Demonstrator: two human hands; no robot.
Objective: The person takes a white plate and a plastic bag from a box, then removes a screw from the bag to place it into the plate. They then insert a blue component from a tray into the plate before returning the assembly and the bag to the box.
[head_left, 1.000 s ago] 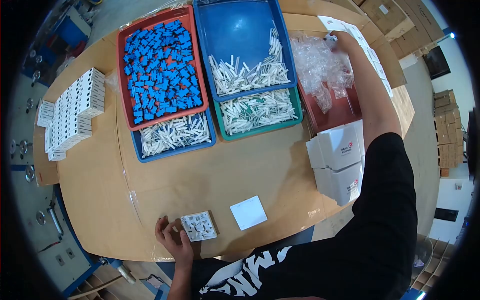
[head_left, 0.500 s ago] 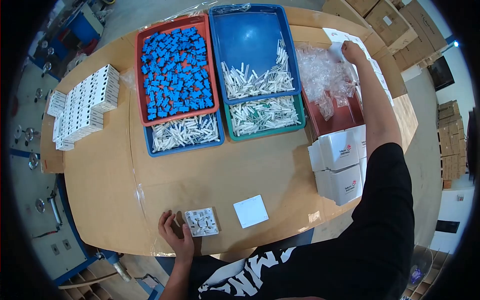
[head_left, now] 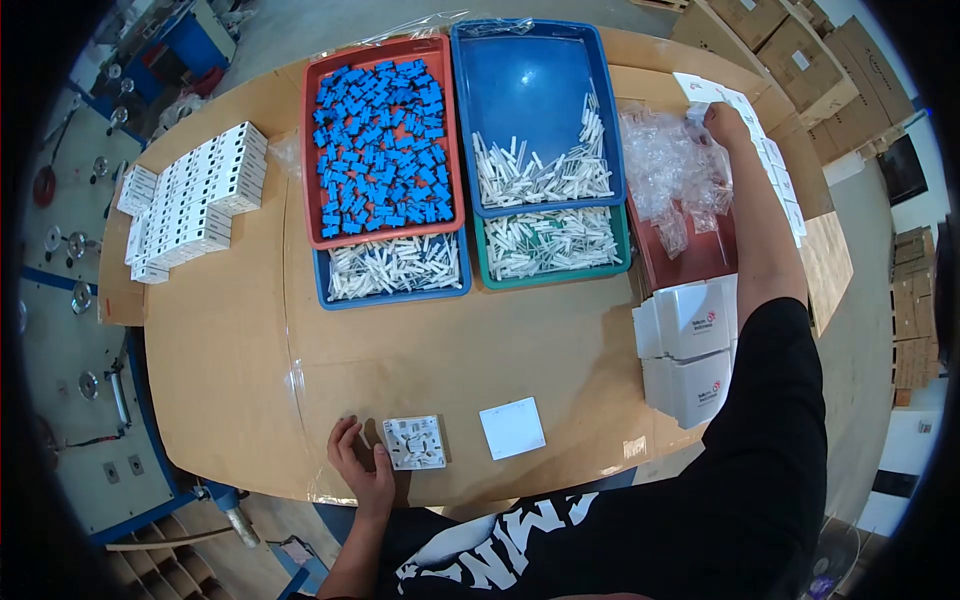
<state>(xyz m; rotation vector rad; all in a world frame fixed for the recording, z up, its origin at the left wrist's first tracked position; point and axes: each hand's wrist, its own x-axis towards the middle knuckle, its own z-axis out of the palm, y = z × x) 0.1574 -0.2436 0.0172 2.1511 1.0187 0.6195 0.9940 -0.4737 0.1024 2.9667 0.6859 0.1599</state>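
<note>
My left hand [head_left: 362, 468] rests on the cardboard-covered table with its fingers apart and loosely bent. Its thumb is at the left edge of an open white square socket box [head_left: 414, 443], whose inside faces up. Right of that box lies a flat white square cover [head_left: 512, 429], apart from it. My right hand [head_left: 727, 124] is stretched to the far right, fingers closed at the edge of a heap of clear plastic bags [head_left: 665, 165]. A bit of clear plastic shows at its fingertips; the fingertips are partly hidden. The bags lie in a dark red tray [head_left: 703, 250].
A red tray [head_left: 459, 190] holds blue clips. White slim parts fill the blue tray [head_left: 530, 60], a green tray [head_left: 560, 273] and a lower blue tray [head_left: 395, 300]. Stacked white boxes [head_left: 195, 200] stand left; printed white covers [head_left: 690, 345] are piled right.
The whole view has shifted, moving the scene slightly right. Clear plastic now shows raised beside my right hand's fingers. My left hand keeps its place beside the socket box.
</note>
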